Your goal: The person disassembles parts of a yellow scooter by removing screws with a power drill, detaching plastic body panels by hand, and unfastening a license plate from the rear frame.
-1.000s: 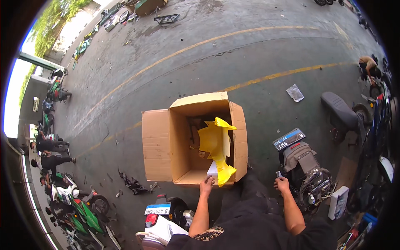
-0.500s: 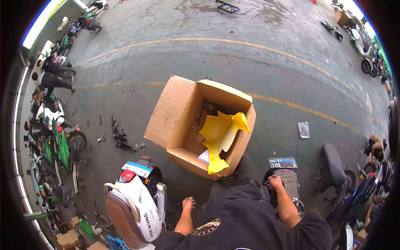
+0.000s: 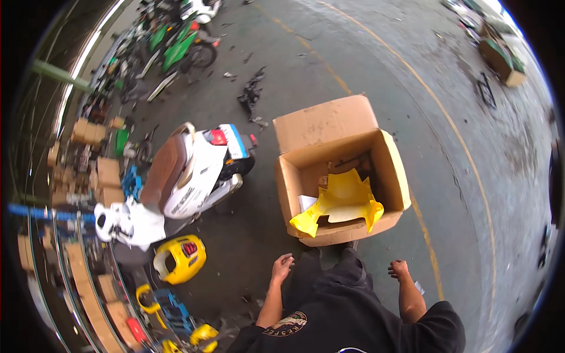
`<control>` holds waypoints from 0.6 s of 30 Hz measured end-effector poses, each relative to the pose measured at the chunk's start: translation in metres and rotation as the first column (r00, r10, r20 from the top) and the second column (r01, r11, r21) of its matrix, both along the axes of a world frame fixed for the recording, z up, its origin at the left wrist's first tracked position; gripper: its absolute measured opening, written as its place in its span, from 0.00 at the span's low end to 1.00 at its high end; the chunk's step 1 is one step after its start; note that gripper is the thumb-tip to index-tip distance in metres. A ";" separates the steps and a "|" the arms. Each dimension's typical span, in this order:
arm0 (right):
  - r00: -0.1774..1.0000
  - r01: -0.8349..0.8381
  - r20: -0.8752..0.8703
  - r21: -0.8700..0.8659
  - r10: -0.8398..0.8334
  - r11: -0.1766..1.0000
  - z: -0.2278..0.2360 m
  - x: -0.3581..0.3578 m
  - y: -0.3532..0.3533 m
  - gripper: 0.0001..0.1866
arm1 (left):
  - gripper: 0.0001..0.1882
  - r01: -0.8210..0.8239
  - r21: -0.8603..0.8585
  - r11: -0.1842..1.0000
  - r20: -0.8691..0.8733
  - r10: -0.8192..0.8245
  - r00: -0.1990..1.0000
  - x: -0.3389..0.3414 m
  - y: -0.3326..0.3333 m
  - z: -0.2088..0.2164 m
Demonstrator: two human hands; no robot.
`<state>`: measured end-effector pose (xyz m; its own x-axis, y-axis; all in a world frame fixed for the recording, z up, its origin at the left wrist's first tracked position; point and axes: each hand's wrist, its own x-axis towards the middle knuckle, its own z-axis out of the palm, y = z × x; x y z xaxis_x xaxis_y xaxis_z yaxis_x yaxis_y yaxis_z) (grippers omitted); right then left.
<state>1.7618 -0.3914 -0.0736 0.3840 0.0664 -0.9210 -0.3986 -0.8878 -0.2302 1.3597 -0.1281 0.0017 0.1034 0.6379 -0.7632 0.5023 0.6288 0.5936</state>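
Note:
An open cardboard box [image 3: 282,188] stands on the floor directly in front of my feet, one flap folded outward. Inside it lies a curved yellow plastic body panel [image 3: 344,191], with its pointed ends near the front rim. Beside the panel is a small white block [image 3: 306,203], and dark pieces lie deeper in the box. My left hand [image 3: 283,267] hangs by my left thigh, empty, its fingers loosely apart. On the other side my right hand [image 3: 398,269] hangs low and empty, fingers loosely bent. Neither hand touches the box.
To my left stands a white scooter [image 3: 194,179] with a brown seat. Yellow body parts [image 3: 197,259] lie below it near blue pieces [image 3: 176,312]. Shelving with cardboard boxes [image 3: 88,288] lines the left edge. Black scrap [image 3: 251,97] lies on the floor beyond the scooter.
My view has turned to the left, bringing the whole white scooter and the shelving into sight. My right hand has come away from the grey motorcycle's tail. The panel stays in the box.

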 end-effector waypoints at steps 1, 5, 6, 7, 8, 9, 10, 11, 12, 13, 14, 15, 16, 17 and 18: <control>0.999 -0.043 -0.007 -0.005 0.043 0.999 0.001 0.019 0.009 0.14 | 0.16 -0.155 0.001 0.988 0.007 0.155 0.988 0.003 -0.023 -0.007; 0.958 -0.284 -0.021 0.102 0.287 0.953 0.010 0.050 0.065 0.14 | 0.14 -0.456 0.026 0.890 -0.192 0.452 0.871 -0.021 -0.127 -0.058; 0.937 -0.344 -0.020 0.110 0.349 0.932 0.009 0.052 0.077 0.14 | 0.14 -0.558 0.040 0.829 -0.186 0.555 0.811 -0.028 -0.162 -0.079; 0.911 -0.405 -0.020 0.127 0.411 0.905 0.011 0.044 0.098 0.14 | 0.16 -0.558 0.040 0.829 -0.233 0.550 0.802 -0.037 -0.195 -0.102; 0.871 -0.486 -0.003 0.148 0.492 0.861 0.010 0.045 0.111 0.13 | 0.17 -0.553 0.013 0.833 -0.274 0.535 0.799 -0.027 -0.234 -0.121; 0.849 -0.526 0.025 0.144 0.528 0.838 0.003 0.062 0.120 0.13 | 0.19 -0.478 -0.061 0.876 -0.272 0.446 0.853 0.003 -0.242 -0.124; 0.680 -0.720 0.006 0.200 0.734 0.665 0.006 0.025 0.127 0.14 | 0.18 -0.597 0.121 0.793 -0.260 0.606 0.752 -0.031 -0.320 -0.130; 0.607 -0.764 0.076 0.330 0.791 0.555 -0.022 0.057 0.142 0.15 | 0.18 -0.631 0.096 0.770 -0.191 0.636 0.748 0.006 -0.313 -0.131; 0.674 -0.688 0.226 0.540 0.703 0.485 -0.079 0.125 0.185 0.16 | 0.17 -0.610 0.112 0.784 -0.058 0.618 0.784 0.049 -0.243 -0.121; 0.596 -0.733 0.183 0.520 0.782 0.437 -0.082 0.122 0.202 0.15 | 0.17 -0.629 0.202 0.751 -0.045 0.649 0.760 0.065 -0.255 -0.111; 0.502 -0.779 0.117 0.492 0.857 0.389 -0.073 0.105 0.204 0.15 | 0.16 -0.648 0.276 0.710 -0.055 0.684 0.727 0.087 -0.289 -0.106; 0.357 -0.833 0.037 0.464 0.934 0.300 -0.050 0.075 0.192 0.15 | 0.15 -0.809 0.249 0.532 -0.013 0.837 0.547 0.107 -0.348 -0.109; 0.263 -0.877 0.011 0.419 0.965 0.235 -0.022 0.074 0.195 0.16 | 0.16 -0.838 0.225 0.497 0.010 0.859 0.512 0.144 -0.364 -0.102; 0.327 -0.839 -0.104 0.426 0.939 0.339 -0.036 0.084 0.204 0.14 | 0.16 -0.929 0.159 0.334 0.127 0.926 0.354 0.185 -0.373 -0.110; 0.341 -0.680 -0.544 0.420 0.766 0.601 -0.053 0.108 0.230 0.11 | 0.16 -0.977 0.096 0.190 0.241 0.948 0.208 0.213 -0.377 -0.114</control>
<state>1.8703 -0.1613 -0.1270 -0.5121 0.1250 -0.8498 0.3185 -0.8912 -0.3230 1.5729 -0.5051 -0.1121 -0.6360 0.4139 -0.6512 -0.4833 0.4443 0.7544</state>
